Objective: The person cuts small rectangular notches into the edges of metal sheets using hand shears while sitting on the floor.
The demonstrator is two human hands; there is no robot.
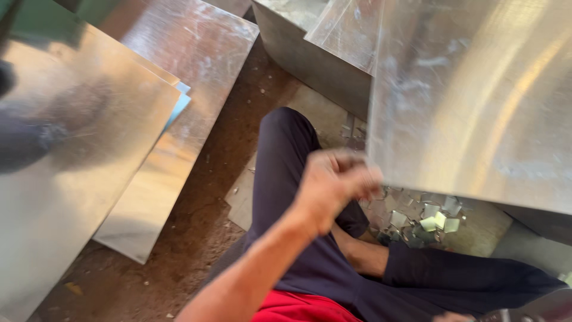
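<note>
My left hand [333, 179] is blurred, its fingers curled on the lower left corner of a large shiny metal sheet [476, 101] that fills the upper right and tilts above my legs. My left forearm runs up from the bottom centre. Only a sliver of my right hand [451, 318] shows at the bottom edge, next to a grey metal object [530, 310]; its grip is not visible. I sit on the ground in dark blue trousers [286, 155] and a red shirt [292, 309].
Stacked metal sheets [77, 155] lie at the left, with another sheet [185, 71] and a blue edge [177, 106] between them. A metal box [316, 59] stands at the top centre. Several small metal offcuts [432, 219] litter the floor under the big sheet. Brown dirt floor [202, 197] runs between.
</note>
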